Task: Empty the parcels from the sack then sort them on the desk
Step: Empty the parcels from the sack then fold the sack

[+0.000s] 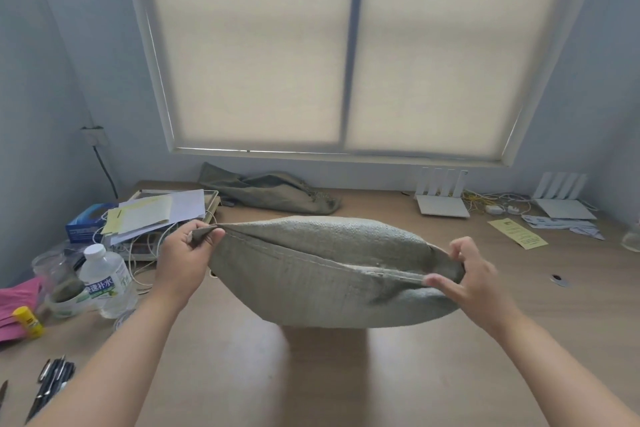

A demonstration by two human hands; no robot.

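Observation:
A full grey-green woven sack (311,274) is held up above the wooden desk (311,374), stitched seam facing me. My left hand (183,253) grips its left corner, fingers curled round the fabric. My right hand (467,274) pinches the right corner between thumb and fingers. The sack bulges with contents, and no parcels show outside it. Its shadow falls on the desk right below.
A second, limp sack (277,192) lies at the back by the window. Papers (156,215), a blue box (83,224), a water bottle (109,281), tape and pens (52,381) crowd the left. Two white routers (441,198) with cables and a yellow leaflet (517,234) sit at the right.

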